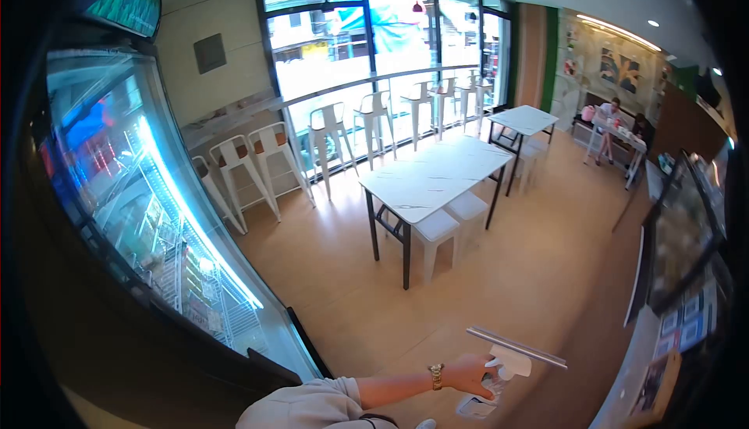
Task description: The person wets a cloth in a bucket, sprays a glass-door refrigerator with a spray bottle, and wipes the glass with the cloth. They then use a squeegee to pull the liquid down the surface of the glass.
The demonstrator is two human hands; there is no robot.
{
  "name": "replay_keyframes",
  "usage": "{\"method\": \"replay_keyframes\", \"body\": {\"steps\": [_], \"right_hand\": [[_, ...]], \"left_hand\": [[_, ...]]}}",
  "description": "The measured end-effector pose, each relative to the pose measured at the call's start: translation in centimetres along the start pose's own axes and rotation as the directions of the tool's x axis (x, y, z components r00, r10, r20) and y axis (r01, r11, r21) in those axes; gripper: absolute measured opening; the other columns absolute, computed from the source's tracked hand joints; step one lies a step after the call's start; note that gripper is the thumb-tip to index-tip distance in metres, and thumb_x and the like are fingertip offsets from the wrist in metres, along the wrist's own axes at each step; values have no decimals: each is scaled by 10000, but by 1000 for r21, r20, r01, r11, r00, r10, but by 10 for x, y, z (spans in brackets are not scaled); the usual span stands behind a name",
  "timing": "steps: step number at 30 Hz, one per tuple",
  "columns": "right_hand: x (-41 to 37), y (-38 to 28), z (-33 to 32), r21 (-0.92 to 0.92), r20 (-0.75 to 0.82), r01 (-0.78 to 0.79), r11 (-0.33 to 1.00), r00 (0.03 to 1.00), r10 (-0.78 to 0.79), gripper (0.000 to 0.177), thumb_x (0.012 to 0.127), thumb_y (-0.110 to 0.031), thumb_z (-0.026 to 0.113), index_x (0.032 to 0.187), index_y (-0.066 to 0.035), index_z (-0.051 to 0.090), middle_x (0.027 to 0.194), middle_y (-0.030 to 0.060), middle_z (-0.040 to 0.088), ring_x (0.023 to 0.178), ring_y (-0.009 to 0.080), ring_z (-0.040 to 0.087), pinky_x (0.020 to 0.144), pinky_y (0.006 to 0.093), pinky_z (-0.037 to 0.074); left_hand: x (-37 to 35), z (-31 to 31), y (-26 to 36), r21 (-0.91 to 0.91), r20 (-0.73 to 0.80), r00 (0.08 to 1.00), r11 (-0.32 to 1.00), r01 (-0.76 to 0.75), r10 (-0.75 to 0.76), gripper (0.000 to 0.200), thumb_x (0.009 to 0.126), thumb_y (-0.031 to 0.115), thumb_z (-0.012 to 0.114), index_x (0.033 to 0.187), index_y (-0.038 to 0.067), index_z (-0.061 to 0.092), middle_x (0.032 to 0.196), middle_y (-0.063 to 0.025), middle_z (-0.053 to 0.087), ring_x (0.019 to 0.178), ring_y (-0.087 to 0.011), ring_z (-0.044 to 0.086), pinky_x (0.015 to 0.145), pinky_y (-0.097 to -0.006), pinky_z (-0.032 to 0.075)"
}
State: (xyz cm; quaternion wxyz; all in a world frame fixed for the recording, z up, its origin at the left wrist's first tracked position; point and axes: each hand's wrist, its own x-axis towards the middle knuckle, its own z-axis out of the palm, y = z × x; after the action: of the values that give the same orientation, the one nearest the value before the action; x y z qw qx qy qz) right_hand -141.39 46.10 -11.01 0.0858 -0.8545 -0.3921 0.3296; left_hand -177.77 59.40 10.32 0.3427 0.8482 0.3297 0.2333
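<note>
The floor (335, 281) spreads under everything, with a glass window (394, 39) along its far edge and one lit fridge (168, 218) at its left edge. Three desks stand on it: the near desk (433, 175) in the middle, the far desk (524, 120) just beyond its back right corner, and a side desk (620, 129) near the far right, where one person (612, 109) sits beside a pink bag (587, 114). At least eight high stools (273, 140) line the counter by the window and left wall. Two low stools (434, 227) are tucked under the right long edge of the near desk; those at the far desk overlap too much to count.

One arm comes in from the bottom edge of the view, its pale sleeve (312, 402) ending near the elbow. The forearm lies almost level, pointing right. One squeegee (511, 360) hangs above the floor, well apart from the near desk and nearer than its front corner; its long bar slants down to the right, its clear body below. The left hand (464, 373) grasps that body, fingers (481, 388) curled in around it, close under the white head. One gold watch (435, 376) circles the wrist.
</note>
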Motion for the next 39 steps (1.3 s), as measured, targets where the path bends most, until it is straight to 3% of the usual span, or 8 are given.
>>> {"method": "replay_keyframes", "body": {"steps": [8,13,16,18,23,29,33,39], "right_hand": [[182,-222,43,355,195,107,929,963,-185,289,866,-326,523,910,-43,560,776,95,541,708,217,541,585,327,408],[252,-250,71,528,237,-8,849,962,-138,213,865,-260,562,853,-47,553,689,59,532,611,178,541,496,297,408],[349,-263,104,779,163,127,613,904,-394,180,865,-220,585,819,-50,549,637,37,527,554,154,542,442,279,408],[250,-463,50,625,271,203,754,850,-453,178,899,-230,550,981,-75,518,700,32,553,574,118,550,459,229,426],[139,-699,48,858,484,180,481,33,-875,204,927,-193,497,1047,-38,555,964,75,618,818,135,597,689,265,481],[99,-780,144,766,565,64,640,-541,-623,321,904,-143,463,1193,-11,506,1139,78,570,1041,166,534,853,311,436],[91,-794,154,673,558,166,721,-753,-348,393,871,-107,482,1250,-4,474,1199,69,540,1106,165,496,936,305,383],[109,-804,132,439,517,406,801,-844,144,463,869,-58,472,1324,-9,404,1209,65,529,1112,160,486,943,309,381]], "left_hand": [[40,-91,-96,101,-290,920,947,304,-264,580,671,560,689,820,2,640,812,-184,563,779,-348,543,667,-405,434],[46,-140,-159,-2,-378,827,894,448,-415,555,646,538,722,833,20,658,896,-172,564,855,-334,547,734,-390,446],[53,-156,-193,-19,-538,763,909,416,-360,556,629,531,740,779,4,645,833,-167,569,775,-333,551,669,-392,440],[57,-163,-204,23,-664,678,898,439,-315,570,623,539,741,733,-9,636,771,-167,575,703,-332,556,615,-392,437],[54,-219,-197,-146,-654,453,688,710,-606,499,618,520,744,820,68,682,911,-140,610,872,-306,580,750,-376,465],[42,-218,-197,-338,-799,24,482,809,-601,622,628,602,699,938,64,676,904,-158,601,833,-318,551,738,-387,434],[77,-217,-169,-487,-765,-194,354,798,-614,634,614,588,715,968,65,669,944,-141,596,846,-303,535,742,-379,430],[153,-198,-168,-630,-769,-409,477,613,-492,561,626,493,765,983,73,661,1006,-145,607,954,-280,545,825,-355,425]]}}
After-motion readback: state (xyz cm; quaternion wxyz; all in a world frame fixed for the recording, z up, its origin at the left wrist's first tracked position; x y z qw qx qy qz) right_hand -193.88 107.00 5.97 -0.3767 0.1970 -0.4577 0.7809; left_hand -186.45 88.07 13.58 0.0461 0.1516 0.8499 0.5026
